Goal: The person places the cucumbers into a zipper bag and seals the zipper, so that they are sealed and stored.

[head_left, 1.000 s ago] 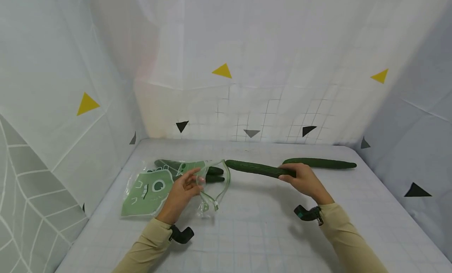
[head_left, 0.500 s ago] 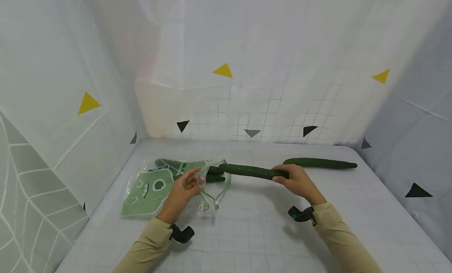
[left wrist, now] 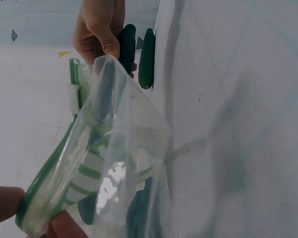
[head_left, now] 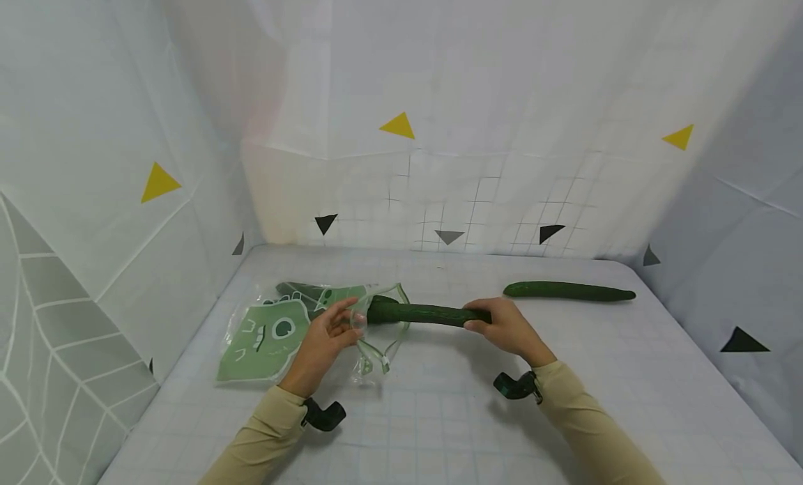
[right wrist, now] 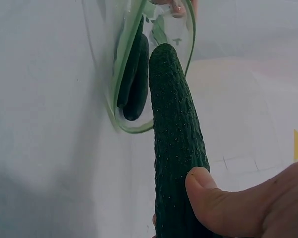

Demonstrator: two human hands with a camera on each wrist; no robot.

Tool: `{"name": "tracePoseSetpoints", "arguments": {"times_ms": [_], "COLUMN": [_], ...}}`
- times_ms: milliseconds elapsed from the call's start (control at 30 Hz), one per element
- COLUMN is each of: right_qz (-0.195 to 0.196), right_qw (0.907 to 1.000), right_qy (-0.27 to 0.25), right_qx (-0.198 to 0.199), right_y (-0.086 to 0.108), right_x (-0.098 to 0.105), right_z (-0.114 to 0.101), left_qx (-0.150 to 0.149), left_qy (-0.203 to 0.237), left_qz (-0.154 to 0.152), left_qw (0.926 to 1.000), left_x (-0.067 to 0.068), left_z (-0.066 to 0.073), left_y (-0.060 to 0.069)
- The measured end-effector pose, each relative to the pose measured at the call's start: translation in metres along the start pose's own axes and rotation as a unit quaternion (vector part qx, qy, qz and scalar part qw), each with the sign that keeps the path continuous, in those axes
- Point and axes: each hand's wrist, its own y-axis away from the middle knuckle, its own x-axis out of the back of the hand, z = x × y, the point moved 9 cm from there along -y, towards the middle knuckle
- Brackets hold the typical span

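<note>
Guiding cucumber [head_left: 436, 314] to bag [head_left: 251, 352] mouth — tip past rim [right wrist: 136, 131] or not, cannot tell | right hand [head_left: 507, 328]: fingers gripping its rear end | left hand [head_left: 322, 342]: fingers pinching rim | risk: rim may fold or snag — if pinch slackens or tip strays off-line

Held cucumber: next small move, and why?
Probably ease the held cucumber leftward into the bag with the right hand: its tip is at the bag's open mouth, the left hand pinches the bag's edge, and two cucumbers already lie inside.
</note>
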Motion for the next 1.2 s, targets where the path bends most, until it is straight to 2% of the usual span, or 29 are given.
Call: {"name": "tracePoseSetpoints", "arguments": {"times_ms": [733,1200], "right_qz": [-0.035,-0.024], "right_qw": [0.9992,0.9994], "right_qy": [-0.018,-0.013], "right_qx": [0.005,0.021], "right_y": [-0.020,-0.032], "right_x": [-0.045,-0.067], "right_z": [-0.020,-0.034], "left_qx": [0.002,0.005], "left_qy": [0.001,-0.001], "left_qz": [-0.003,-0.002], "left_qw": [1.0000,1.0000], "left_x": [0.000,-0.001], "left_z": [-0.003,-0.002], "left_y": [0.000,0.001]}}
